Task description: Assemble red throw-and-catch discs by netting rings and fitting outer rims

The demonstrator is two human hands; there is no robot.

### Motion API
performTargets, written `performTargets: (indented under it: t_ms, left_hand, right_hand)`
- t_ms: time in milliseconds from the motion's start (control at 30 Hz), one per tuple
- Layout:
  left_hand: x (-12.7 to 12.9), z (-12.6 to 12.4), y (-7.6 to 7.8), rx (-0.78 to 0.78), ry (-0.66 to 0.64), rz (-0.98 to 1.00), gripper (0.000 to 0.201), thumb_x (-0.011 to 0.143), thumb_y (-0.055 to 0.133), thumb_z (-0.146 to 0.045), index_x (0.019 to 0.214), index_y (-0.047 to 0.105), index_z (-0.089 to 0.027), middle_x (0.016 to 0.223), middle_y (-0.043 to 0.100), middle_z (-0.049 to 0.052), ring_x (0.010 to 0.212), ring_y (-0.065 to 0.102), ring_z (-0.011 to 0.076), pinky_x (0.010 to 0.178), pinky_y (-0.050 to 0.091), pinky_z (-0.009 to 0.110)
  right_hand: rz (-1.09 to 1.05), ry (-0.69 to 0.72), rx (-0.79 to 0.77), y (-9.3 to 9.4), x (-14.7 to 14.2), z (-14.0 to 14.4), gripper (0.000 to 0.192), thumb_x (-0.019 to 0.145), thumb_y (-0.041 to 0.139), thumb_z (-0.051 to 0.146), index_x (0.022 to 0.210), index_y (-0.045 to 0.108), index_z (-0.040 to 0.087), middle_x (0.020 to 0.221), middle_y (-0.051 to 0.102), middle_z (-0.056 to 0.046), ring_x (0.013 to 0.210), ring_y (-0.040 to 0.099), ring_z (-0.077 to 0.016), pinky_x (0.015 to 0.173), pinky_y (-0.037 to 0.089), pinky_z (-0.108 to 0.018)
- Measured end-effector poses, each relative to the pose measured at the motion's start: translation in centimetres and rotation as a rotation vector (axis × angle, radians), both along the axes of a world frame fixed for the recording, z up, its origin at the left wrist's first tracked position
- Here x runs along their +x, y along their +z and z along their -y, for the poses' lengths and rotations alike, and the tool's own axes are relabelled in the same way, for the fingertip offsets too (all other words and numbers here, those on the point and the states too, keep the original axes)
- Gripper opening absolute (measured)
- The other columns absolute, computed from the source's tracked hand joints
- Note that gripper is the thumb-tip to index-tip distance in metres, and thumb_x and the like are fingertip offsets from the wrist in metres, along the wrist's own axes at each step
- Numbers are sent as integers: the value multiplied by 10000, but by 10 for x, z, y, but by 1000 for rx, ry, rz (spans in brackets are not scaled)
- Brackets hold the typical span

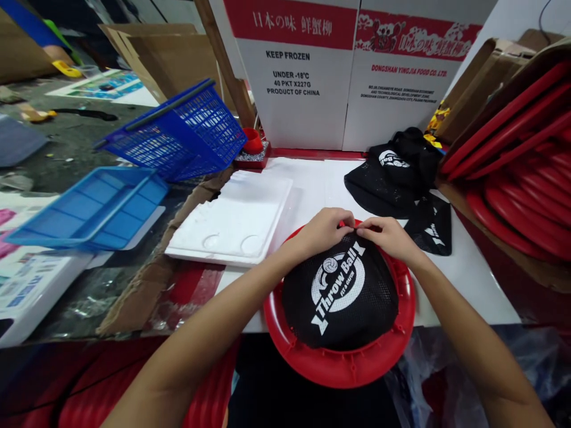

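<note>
A red plastic ring (348, 371) lies partly on the white tabletop and juts over its front edge. Inside it is a black mesh net (379, 291) printed "Throw Ball". At the ring's far side my left hand (328, 229) pinches the net's edge between thumb and fingers. Close beside it, almost touching, my right hand (386, 235) pinches the same edge. The exact spot between the fingertips is small and partly hidden. Further back on the right, more black mesh nets (388, 172) lie in a loose pile.
A white foam slab (236, 220) lies left of the ring. Beyond stand a blue basket (178, 131) and a blue tray (89, 208). A printed white carton (303, 89) walls off the back. Red rings (526, 154) fill a box on the right. Another person's hand (60, 54) shows far left.
</note>
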State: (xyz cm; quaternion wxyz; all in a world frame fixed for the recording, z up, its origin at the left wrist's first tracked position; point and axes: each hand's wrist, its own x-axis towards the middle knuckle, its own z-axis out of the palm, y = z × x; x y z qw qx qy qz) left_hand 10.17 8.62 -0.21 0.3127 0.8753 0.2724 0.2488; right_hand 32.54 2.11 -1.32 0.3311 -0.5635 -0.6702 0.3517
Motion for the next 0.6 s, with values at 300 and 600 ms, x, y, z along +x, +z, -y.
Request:
performTargets:
  t_ms: [300,600]
  left_hand:
    - [5,-11,-14,45,78,-25,193,965,613,-170,999,797,-215,1040,788,45,962,710,202,874,539,325]
    - [9,-17,-15,113,58,-136,242,910,584,-123,984,793,-222,1030,763,47,946,690,213,894,542,350]
  right_hand:
    - [181,-89,63,-6,-7,-14,209,978,657,381,911,795,239,906,794,-19,824,687,-211,758,447,-332]
    - [237,-129,59,-5,-12,-15,170,949,676,297,861,800,221,860,793,-31,788,677,-193,713,409,-306]
